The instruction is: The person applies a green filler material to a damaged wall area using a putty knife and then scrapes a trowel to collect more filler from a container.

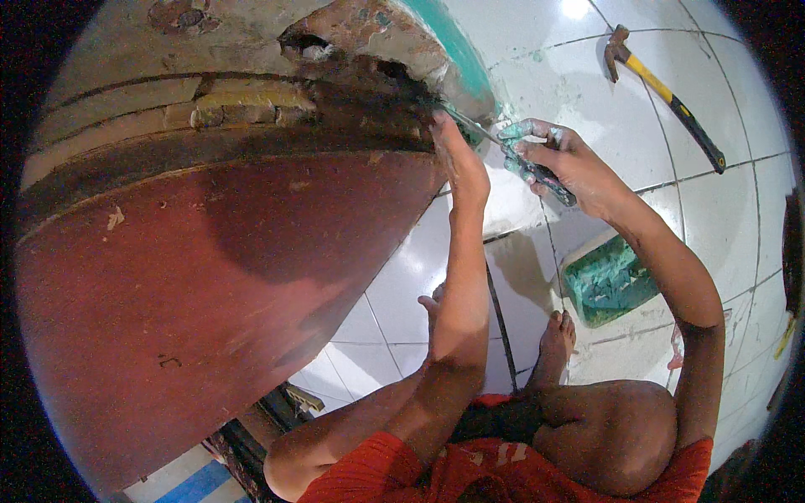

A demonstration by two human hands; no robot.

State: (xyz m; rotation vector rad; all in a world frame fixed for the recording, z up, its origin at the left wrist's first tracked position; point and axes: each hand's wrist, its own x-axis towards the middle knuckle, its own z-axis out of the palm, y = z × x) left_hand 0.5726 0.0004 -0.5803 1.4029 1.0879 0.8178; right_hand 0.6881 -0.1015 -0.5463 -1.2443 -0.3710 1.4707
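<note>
My right hand [558, 159], smeared with teal paint or filler, is closed round the dark handle of a thin-shafted tool, much like a screwdriver [486, 134]. Its shaft points up and left into a dark, broken gap [402, 84] low in the damaged wall [360, 33]. Close by the tip, my left hand [468, 168] is stretched out at the end of the wooden frame [369, 126]. I see it edge-on, and most of its fingers are hidden. A red-brown door or panel [210, 293] lies left of my left forearm.
A claw hammer [667, 101] with a yellow and black handle lies on the white floor tiles [537, 75] at the far right. A green tray [608, 281] smeared with teal sits beside my right forearm, near my foot [558, 339]. Crumbs and teal smudges mark the tiles.
</note>
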